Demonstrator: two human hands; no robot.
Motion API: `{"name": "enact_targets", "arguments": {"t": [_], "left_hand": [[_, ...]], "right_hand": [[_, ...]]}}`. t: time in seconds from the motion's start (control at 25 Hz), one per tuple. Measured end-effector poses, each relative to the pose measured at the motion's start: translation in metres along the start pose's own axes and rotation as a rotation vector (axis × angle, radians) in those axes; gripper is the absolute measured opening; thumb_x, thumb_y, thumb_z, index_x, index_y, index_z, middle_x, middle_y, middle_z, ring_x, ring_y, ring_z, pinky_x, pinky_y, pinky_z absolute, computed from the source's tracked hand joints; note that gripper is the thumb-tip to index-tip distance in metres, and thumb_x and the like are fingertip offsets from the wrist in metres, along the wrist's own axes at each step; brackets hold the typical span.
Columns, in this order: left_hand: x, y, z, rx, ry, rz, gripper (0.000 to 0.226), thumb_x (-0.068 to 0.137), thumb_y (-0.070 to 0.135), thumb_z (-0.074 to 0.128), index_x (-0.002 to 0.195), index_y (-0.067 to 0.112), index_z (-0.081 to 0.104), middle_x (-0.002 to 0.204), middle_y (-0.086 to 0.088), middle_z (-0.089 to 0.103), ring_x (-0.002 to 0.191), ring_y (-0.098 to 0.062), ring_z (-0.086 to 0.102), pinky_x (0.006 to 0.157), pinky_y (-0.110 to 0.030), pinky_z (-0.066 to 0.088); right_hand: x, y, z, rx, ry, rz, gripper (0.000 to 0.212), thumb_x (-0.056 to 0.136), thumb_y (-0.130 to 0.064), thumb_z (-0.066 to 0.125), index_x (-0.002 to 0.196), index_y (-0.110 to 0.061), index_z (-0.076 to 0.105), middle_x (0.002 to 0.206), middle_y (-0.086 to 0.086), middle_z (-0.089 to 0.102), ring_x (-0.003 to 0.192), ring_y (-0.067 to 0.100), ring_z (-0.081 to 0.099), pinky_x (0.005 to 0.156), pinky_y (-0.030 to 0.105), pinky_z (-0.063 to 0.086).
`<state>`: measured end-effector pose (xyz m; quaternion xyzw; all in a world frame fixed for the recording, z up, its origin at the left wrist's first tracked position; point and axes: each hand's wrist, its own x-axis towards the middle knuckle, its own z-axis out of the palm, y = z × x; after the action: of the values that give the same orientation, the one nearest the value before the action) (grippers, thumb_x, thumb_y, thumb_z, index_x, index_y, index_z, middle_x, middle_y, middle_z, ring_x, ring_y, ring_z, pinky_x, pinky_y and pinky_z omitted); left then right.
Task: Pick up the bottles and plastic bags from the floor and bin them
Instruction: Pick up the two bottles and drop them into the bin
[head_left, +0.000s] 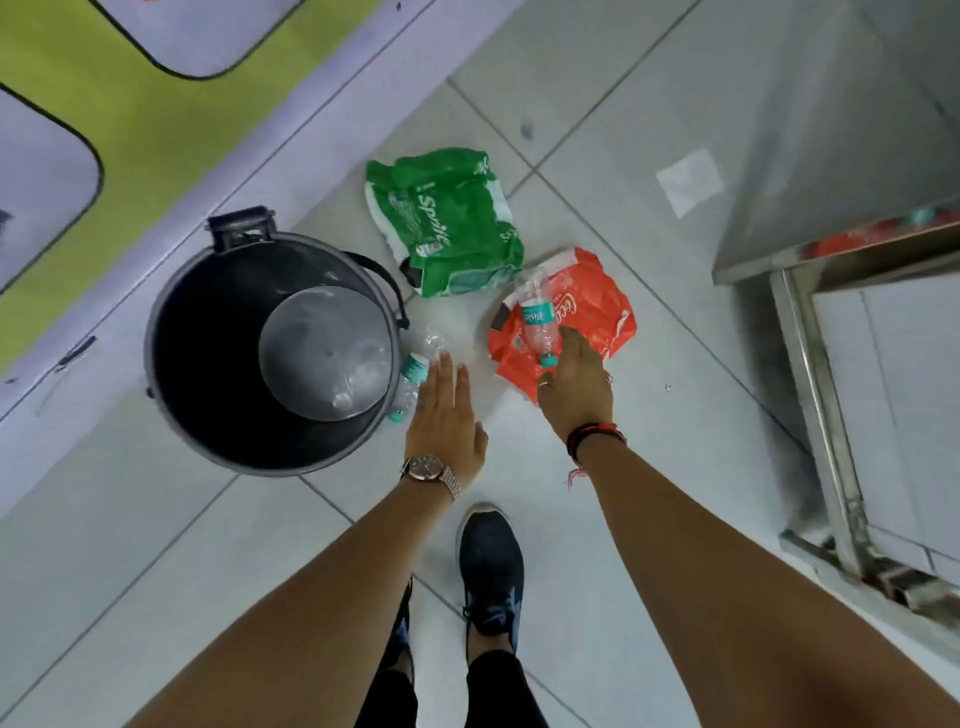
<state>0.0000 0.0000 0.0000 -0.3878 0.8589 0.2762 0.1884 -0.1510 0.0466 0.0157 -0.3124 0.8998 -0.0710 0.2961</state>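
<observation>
A grey round bin (171, 374) stands open on the tiled floor at the left. A clear bottle (415, 371) with a teal label lies against its right side, and my left hand (444, 421) hovers over it with fingers flat and holds nothing. A second clear bottle (540, 325) lies on a red plastic bag (592, 306). My right hand (574, 389) reaches over that bag, fingertips at the bottle's teal cap, not gripping it. A green plastic bag (447, 223) lies behind them.
A steel table (831, 171) with a metal leg (826, 410) stands at the right. A wall with yellow-green and lilac panels (119, 104) runs along the left. My dark shoe (491, 566) is on the tiles below my hands.
</observation>
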Motion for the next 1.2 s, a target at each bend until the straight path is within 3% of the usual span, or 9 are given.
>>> {"name": "enact_targets", "arguments": {"t": [0.16,0.28,0.4,0.52,0.84,1.04,1.2], "left_hand": [[0.046,-0.027,0.033,-0.083,-0.013,-0.267,0.078,0.091,0.022,0.049,0.147,-0.001,0.0,0.157,-0.021,-0.006,0.145,-0.033,-0.002,0.118,-0.038,0.004],[0.069,-0.043,0.061,-0.144,-0.012,-0.323,0.082,0.088,0.014,0.054,0.146,-0.003,-0.001,0.156,-0.022,-0.001,0.143,-0.034,0.009,0.116,-0.036,0.017],[0.083,-0.049,0.074,-0.161,0.016,-0.396,0.083,0.086,0.011,0.059,0.146,-0.002,0.003,0.152,-0.02,0.019,0.134,-0.034,0.032,0.104,-0.038,0.036],[0.081,-0.042,0.071,-0.133,0.036,-0.391,0.082,0.086,0.016,0.061,0.147,0.0,0.008,0.145,-0.018,0.03,0.126,-0.033,0.039,0.094,-0.04,0.045],[0.03,0.027,-0.042,-0.474,0.107,-0.31,0.08,0.09,0.031,0.055,0.148,0.004,0.007,0.142,-0.016,0.037,0.124,-0.03,0.042,0.094,-0.038,0.042],[-0.018,0.034,-0.121,-0.694,0.296,-0.267,0.076,0.086,0.034,0.059,0.146,0.009,0.022,0.131,-0.015,0.05,0.115,-0.029,0.05,0.084,-0.035,0.043],[-0.051,-0.027,-0.161,-0.859,0.529,-0.512,0.065,0.078,0.037,0.066,0.134,0.014,0.043,0.116,-0.01,0.061,0.103,-0.024,0.058,0.079,-0.031,0.047]], "right_hand": [[0.042,0.01,0.036,0.163,0.023,0.058,0.058,0.081,0.001,0.058,0.134,0.002,0.035,0.133,0.022,0.047,0.122,0.038,0.045,0.098,0.046,0.044],[0.07,0.016,0.066,0.263,0.069,0.142,0.059,0.082,-0.007,0.064,0.133,0.0,0.035,0.132,0.02,0.05,0.121,0.036,0.047,0.098,0.047,0.046],[0.088,0.024,0.081,0.335,0.149,0.223,0.05,0.08,-0.007,0.067,0.123,-0.001,0.043,0.122,0.019,0.058,0.112,0.035,0.055,0.092,0.047,0.05],[0.084,0.031,0.082,0.348,0.174,0.251,0.048,0.08,-0.008,0.069,0.121,-0.002,0.046,0.12,0.017,0.059,0.11,0.034,0.057,0.09,0.042,0.048],[0.012,-0.009,-0.019,0.436,0.281,0.327,0.046,0.08,-0.014,0.071,0.122,-0.01,0.052,0.117,0.013,0.066,0.105,0.03,0.062,0.084,0.03,0.047],[-0.026,-0.066,-0.089,0.491,0.324,0.261,0.047,0.077,-0.02,0.073,0.12,-0.014,0.056,0.106,0.004,0.069,0.091,0.021,0.063,0.076,0.022,0.043],[-0.063,-0.136,-0.1,0.548,0.166,0.071,0.044,0.076,-0.018,0.076,0.116,-0.012,0.058,0.094,-0.004,0.063,0.083,0.013,0.059,0.075,0.027,0.05]]}}
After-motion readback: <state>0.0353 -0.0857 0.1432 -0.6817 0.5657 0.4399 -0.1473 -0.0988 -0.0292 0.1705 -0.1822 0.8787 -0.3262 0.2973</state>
